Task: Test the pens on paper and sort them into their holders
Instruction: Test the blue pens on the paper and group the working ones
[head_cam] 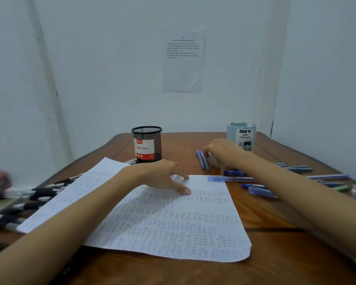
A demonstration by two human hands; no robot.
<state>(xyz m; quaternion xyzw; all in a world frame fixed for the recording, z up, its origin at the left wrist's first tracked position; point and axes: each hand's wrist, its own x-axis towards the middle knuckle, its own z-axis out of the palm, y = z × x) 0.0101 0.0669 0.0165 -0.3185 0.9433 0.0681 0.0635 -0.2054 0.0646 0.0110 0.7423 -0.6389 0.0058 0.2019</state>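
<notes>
Your left hand (162, 177) lies flat, fingers spread, on the scribbled paper (173, 223). Farther right, your right hand (224, 153) arches over two blue pens (202, 161), fingertips at them; I cannot tell whether it grips. Beyond, on the brown table (265, 212), stand a mesh holder (147, 144) labelled "Ball Pens" and a pale blue holder (242, 136) reading "DIY Desk Organizer".

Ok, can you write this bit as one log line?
left hand: flat on paper | right hand: over two blue pens, grip unclear
</notes>
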